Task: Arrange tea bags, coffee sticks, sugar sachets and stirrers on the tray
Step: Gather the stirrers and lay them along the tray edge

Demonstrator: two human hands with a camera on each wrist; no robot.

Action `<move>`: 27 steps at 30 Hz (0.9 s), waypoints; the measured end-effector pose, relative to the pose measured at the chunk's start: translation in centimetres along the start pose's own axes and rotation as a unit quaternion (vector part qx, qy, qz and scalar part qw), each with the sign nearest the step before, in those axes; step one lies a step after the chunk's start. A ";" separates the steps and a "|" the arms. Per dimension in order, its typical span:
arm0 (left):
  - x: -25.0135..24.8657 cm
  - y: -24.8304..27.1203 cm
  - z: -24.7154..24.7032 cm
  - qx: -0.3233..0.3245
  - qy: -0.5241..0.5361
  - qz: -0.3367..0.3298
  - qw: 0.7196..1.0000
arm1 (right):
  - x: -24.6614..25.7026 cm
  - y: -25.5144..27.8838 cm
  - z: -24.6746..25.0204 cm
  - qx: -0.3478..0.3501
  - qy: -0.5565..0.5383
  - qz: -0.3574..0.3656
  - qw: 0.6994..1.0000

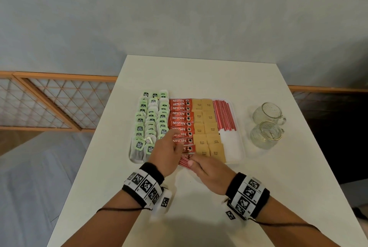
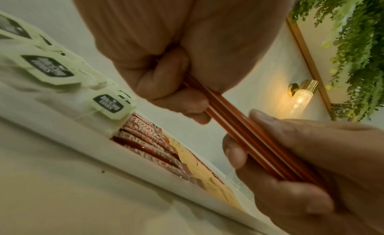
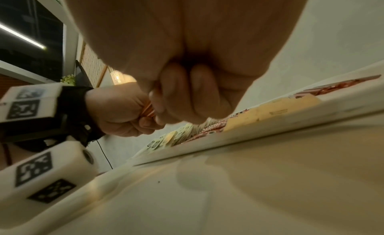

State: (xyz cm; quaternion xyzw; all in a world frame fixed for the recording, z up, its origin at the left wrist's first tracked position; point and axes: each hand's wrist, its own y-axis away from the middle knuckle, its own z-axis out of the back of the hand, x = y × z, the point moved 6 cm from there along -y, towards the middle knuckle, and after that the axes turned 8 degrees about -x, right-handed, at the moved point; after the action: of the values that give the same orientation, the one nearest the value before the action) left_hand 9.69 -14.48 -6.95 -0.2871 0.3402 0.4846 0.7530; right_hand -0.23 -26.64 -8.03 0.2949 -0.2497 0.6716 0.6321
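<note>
A white tray (image 1: 240, 147) on the table holds green-tagged tea bags (image 1: 151, 121) at its left, red coffee sticks (image 1: 180, 119) beside them, brown sugar sachets (image 1: 207, 133) and a row of red stirrers (image 1: 224, 115) at its far right. Over the tray's near edge both hands hold one bundle of red stirrers (image 2: 234, 130). My left hand (image 1: 169, 153) curls round one end of the bundle, my right hand (image 1: 207, 171) grips the other end. The bundle (image 1: 184, 162) shows between the hands in the head view. In the right wrist view the curled fingers (image 3: 187, 94) hide most of it.
Two clear glass mugs (image 1: 266, 125) stand on the white table (image 1: 199, 75) right of the tray. The tray's near right corner (image 1: 232, 147) is bare white. A wooden lattice rail (image 1: 49, 99) runs beyond the table's left edge.
</note>
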 end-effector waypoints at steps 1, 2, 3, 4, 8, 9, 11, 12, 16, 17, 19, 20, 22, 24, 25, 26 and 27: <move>-0.3 0.0 0.0 0.009 -0.002 -0.017 1.000 | 0.2 0.1 0.0 0.021 -0.003 0.002 1.000; -0.5 0.0 -0.1 0.020 -0.002 -0.033 0.999 | 0.5 0.2 0.1 0.041 -0.006 0.003 0.999; -0.7 0.0 -0.3 0.033 -0.006 -0.050 0.998 | 0.8 0.2 0.1 0.059 -0.006 0.003 0.998; -1.0 -0.1 -0.5 0.047 -0.013 -0.065 0.997 | 0.9 0.2 0.3 0.070 -0.004 0.004 0.998; -2.7 -0.4 -1.8 0.119 -0.036 -0.119 0.985 | 0.8 -0.2 1.5 0.068 -0.018 -0.011 0.997; -3.2 -0.6 -2.1 0.135 -0.041 -0.134 0.981 | 0.6 -0.3 1.8 0.066 -0.033 -0.023 0.997; -4.0 -1.1 -2.6 0.156 -0.046 -0.153 0.975 | 0.1 -0.4 2.3 0.066 -0.068 -0.049 0.994; -4.4 -1.5 -2.9 0.161 -0.047 -0.157 0.973 | -0.1 -0.5 2.6 0.063 -0.085 -0.060 0.993; -6.1 -3.0 -3.8 0.157 -0.044 -0.172 0.972 | -0.9 -0.4 3.7 0.036 -0.127 -0.087 0.987; -6.4 -3.3 -4.1 0.153 -0.038 -0.170 0.973 | -1.1 -0.5 4.0 0.030 -0.126 -0.092 0.987; -7.2 -3.8 -4.5 0.145 -0.023 -0.158 0.977 | -1.7 -0.6 4.8 0.016 -0.117 -0.103 0.988; -7.6 -4.1 -4.6 0.140 -0.019 -0.151 0.978 | -2.1 -0.7 5.3 0.011 -0.111 -0.107 0.988; -8.4 -4.8 -4.6 0.122 -0.019 -0.136 0.983 | -2.9 -0.8 6.6 -0.003 -0.099 -0.113 0.989; -8.7 -5.6 -4.6 0.100 -0.038 -0.130 0.986 | -4.2 -1.1 8.3 -0.025 -0.069 -0.130 0.989; -8.8 -6.0 -4.7 0.094 -0.050 -0.131 0.986 | -5.0 -1.3 9.2 -0.042 -0.048 -0.143 0.988; -8.9 -6.2 -4.8 0.094 -0.064 -0.134 0.984 | -6.0 -1.5 10.1 -0.061 -0.026 -0.161 0.985; -8.9 -6.4 -5.1 0.099 -0.083 -0.138 0.982 | -7.0 -1.7 10.8 -0.079 -0.008 -0.181 0.980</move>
State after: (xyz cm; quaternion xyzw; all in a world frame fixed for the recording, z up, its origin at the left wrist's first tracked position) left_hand 11.76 -25.44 -2.34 -0.2138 0.2803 0.3620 0.8629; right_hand 2.54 -39.07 -5.46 0.2895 -0.2497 0.5220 0.7625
